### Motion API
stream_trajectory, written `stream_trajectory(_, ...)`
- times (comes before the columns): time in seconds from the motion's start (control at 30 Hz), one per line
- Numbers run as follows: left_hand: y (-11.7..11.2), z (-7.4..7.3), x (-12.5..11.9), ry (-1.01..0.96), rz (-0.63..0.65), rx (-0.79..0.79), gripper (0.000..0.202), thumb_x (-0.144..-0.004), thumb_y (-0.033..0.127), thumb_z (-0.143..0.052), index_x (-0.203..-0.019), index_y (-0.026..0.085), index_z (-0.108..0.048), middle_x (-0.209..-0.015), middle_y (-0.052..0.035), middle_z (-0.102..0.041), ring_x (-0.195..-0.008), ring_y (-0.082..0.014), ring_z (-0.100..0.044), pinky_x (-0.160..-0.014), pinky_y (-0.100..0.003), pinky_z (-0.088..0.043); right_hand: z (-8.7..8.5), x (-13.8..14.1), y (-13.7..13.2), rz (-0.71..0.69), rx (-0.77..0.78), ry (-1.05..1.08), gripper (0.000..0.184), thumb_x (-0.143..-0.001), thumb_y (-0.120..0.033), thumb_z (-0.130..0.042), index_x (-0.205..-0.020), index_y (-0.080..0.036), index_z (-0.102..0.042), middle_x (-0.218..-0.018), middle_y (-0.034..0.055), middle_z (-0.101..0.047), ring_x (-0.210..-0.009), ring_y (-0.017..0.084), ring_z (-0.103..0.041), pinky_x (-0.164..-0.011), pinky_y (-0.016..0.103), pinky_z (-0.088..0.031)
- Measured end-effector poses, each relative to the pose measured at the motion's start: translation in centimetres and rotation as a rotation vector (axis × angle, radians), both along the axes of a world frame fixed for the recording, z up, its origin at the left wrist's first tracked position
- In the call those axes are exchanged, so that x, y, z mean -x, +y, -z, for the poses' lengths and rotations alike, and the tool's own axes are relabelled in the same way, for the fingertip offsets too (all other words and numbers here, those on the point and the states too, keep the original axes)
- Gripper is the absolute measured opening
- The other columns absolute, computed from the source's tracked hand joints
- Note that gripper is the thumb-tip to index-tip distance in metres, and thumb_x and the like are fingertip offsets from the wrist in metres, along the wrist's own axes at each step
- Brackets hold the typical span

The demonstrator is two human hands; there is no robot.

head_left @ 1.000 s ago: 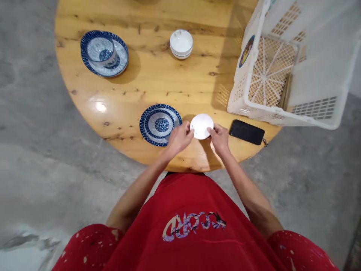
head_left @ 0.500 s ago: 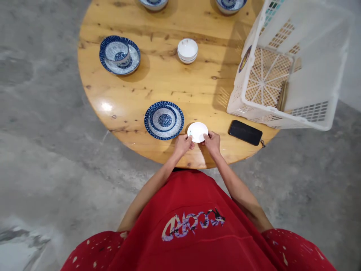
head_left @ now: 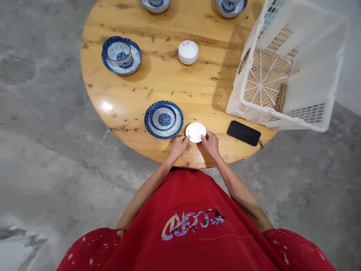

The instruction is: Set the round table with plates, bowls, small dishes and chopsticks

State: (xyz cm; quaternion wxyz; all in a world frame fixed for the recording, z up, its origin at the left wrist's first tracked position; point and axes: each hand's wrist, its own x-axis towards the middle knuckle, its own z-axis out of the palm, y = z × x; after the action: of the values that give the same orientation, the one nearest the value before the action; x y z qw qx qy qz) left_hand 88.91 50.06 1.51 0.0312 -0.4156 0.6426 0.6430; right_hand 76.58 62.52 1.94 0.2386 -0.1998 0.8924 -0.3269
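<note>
A small white dish [head_left: 195, 131] is close to the table's near edge, pinched between both hands. My left hand [head_left: 180, 146] grips its lower left rim, thumb on top and fingers closed. On the lower right rim, my right hand [head_left: 211, 143] holds it the same way. Whether the dish touches the table I cannot tell. Just left of it lies a blue-and-white patterned plate [head_left: 149, 130] with a smaller matching plate [head_left: 165, 119] on it. Farther back stands a short stack of white bowls [head_left: 188, 52].
A white plastic crate [head_left: 299, 119] stands at the right of the round wooden table [head_left: 126, 101], with a black phone [head_left: 244, 133] before it. At the back left is a patterned plate [head_left: 132, 67] carrying a bowl [head_left: 120, 54]. More patterned bowls [head_left: 231, 11] are at the far side.
Both hands still hold the white dish, which has shifted very slightly left. The camera view has moved a little; the other tableware appears to stay in place.
</note>
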Motion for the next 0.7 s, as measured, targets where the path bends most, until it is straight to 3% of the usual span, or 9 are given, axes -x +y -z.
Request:
stream_trajectory(0.13,0.7,-0.5,-1.5,0.048,-0.057,-0.025,0.035,-0.093,0.05,-0.051,-0.078,0.019,-0.055,-0.067,-0.0037,-0.068,-0.053,-0.013,-0.062,-0.049,-0.022,-0.042,0.6,-0.1,0.4,0.01,0.034,-0.029,0.027,-0.084,-0.044,-0.054,-0.09,-0.019,-0.064,-0.078,0.0073,-0.068,-0.08,0.027,-0.067,-0.077,0.036,-0.052)
stream_trajectory(0.27,1.5,-1.1,-4.8,0.057,-0.101,0.037,0.031,-0.091,0.048,-0.051,-0.077,0.02,-0.055,-0.069,-0.0031,-0.068,-0.054,-0.0135,-0.062,-0.049,-0.023,-0.043,1.0,-0.4,0.7,0.119,0.137,-0.107,0.035,-0.084,-0.047,-0.058,-0.101,-0.017,-0.063,-0.08,0.0068,-0.071,-0.072,0.024,-0.069,-0.07,0.035,-0.056)
stream_trajectory(0.47,2.5,-1.4,-13.1,-0.06,-0.363,0.076,0.028,-0.081,0.046,-0.056,-0.079,0.018,-0.061,-0.07,-0.0038,-0.069,-0.055,-0.0147,-0.062,-0.05,-0.024,-0.043,0.9,-1.0,0.3,0.249,0.283,-0.338,0.021,-0.084,-0.036,-0.056,-0.093,-0.018,-0.06,-0.071,0.0047,-0.069,-0.058,0.02,-0.068,-0.052,0.028,-0.053)
stream_trajectory(0.7,5.1,-1.5,-22.6,-0.183,-0.657,0.088,0.034,-0.073,0.049,-0.058,-0.084,0.016,-0.063,-0.07,-0.004,-0.069,-0.057,-0.0151,-0.063,-0.052,-0.024,-0.044,1.3,-1.8,-0.3,0.255,0.305,-0.337,0.02,-0.08,-0.029,-0.053,-0.093,-0.017,-0.062,-0.07,0.0042,-0.068,-0.059,0.019,-0.067,-0.052,0.026,-0.053)
